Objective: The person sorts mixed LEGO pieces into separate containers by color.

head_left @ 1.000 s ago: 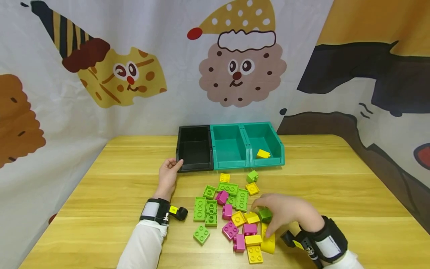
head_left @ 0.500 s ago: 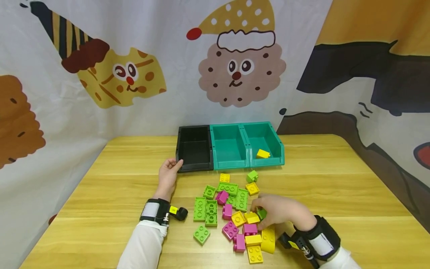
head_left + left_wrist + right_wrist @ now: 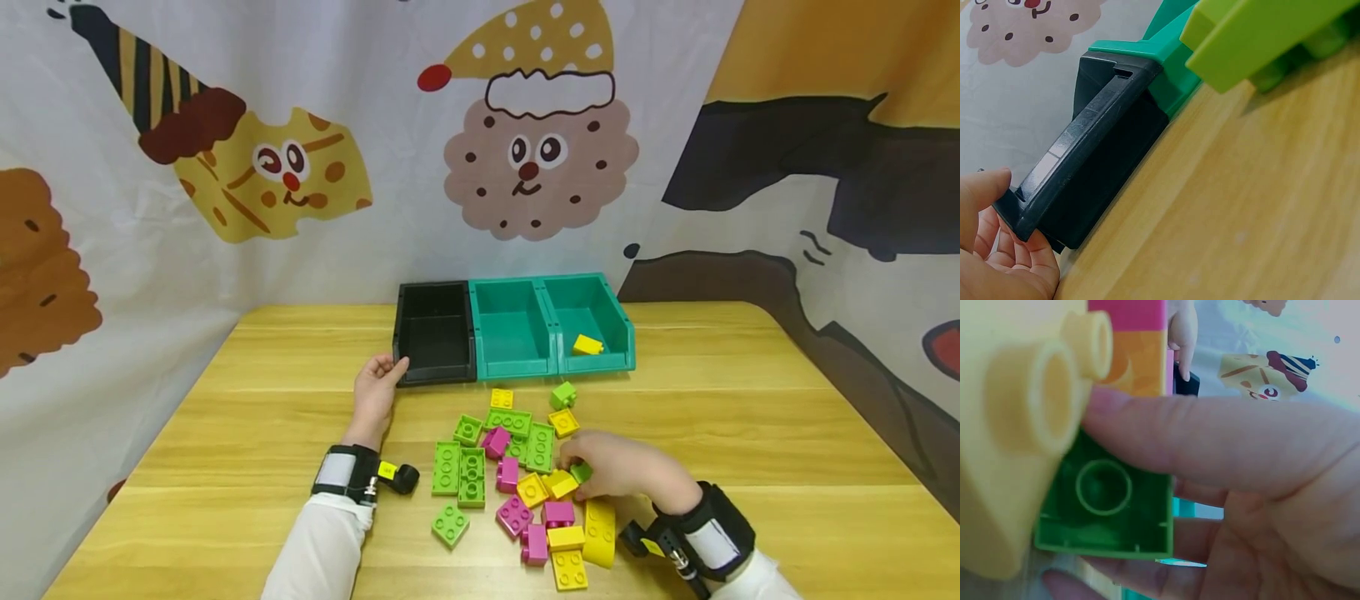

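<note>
My left hand (image 3: pixel 377 392) grips the near left corner of the black bin (image 3: pixel 435 372), thumb on the rim and fingers below it, as the left wrist view shows. My right hand (image 3: pixel 630 471) is at the right side of the block pile, thumb and fingers around a green toy building block (image 3: pixel 1104 512). That block's hollow underside faces the right wrist camera; from the head only a small green part shows. A yellow block (image 3: pixel 559 483) lies just left of it, and a curved yellow block (image 3: pixel 598 533) lies just below the hand.
Two teal bins (image 3: pixel 513 367) adjoin the black one; the right one contains a yellow block (image 3: pixel 588 344). Green blocks (image 3: pixel 446 467), magenta blocks (image 3: pixel 514 515) and more yellow ones lie loose on the wooden table (image 3: pixel 247 400). A printed curtain (image 3: pixel 405 167) hangs behind.
My right hand has moved slightly left with the green block, and its fingers have closed in on it. The adjacent yellow block has turned a little. My left hand stays at the black bin.
</note>
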`<control>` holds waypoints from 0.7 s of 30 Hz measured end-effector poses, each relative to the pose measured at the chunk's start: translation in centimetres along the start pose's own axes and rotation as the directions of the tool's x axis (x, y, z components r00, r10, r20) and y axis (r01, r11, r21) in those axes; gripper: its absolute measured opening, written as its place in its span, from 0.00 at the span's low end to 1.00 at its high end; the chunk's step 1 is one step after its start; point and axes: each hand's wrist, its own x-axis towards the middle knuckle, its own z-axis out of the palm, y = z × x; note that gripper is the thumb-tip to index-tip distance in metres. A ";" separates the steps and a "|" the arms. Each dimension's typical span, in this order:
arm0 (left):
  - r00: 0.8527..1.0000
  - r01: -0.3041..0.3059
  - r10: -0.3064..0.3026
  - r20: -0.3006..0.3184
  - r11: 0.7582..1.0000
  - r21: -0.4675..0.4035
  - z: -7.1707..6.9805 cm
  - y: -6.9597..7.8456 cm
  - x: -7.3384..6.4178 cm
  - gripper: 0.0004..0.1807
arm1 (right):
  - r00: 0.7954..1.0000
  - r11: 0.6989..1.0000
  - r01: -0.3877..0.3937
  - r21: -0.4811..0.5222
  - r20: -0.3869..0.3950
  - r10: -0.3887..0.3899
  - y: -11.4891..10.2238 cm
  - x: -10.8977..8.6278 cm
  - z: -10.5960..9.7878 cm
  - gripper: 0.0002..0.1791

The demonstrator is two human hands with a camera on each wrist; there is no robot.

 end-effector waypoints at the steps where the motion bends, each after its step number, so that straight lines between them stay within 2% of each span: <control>1: 1.000 -0.001 0.001 -0.001 1.000 0.001 0.0 0.0 0.0 0.09 | 0.999 1.000 0.030 -0.005 -0.016 -0.030 0.1 0.0 0.0 0.13; 4: 1.000 0.000 0.000 -0.003 1.000 0.007 0.0 0.0 -0.1 0.09 | 0.997 0.998 0.068 -0.003 -0.047 -0.068 0.4 0.2 0.0 0.12; 9: 1.000 0.007 -0.007 -0.003 1.000 0.006 0.0 0.1 0.0 0.10 | 0.997 0.999 0.050 0.020 -0.066 -0.048 0.7 0.3 -0.1 0.12; 15: 1.000 0.003 -0.003 -0.001 1.000 -0.002 0.0 0.1 0.0 0.09 | 0.993 0.997 0.079 0.024 -0.088 -0.076 0.9 0.3 -0.4 0.11; 21: 1.000 -0.008 0.008 -0.008 1.000 -0.003 0.0 -0.1 0.1 0.09 | 0.992 0.997 0.066 0.030 -0.114 -0.062 0.9 0.2 -0.7 0.08</control>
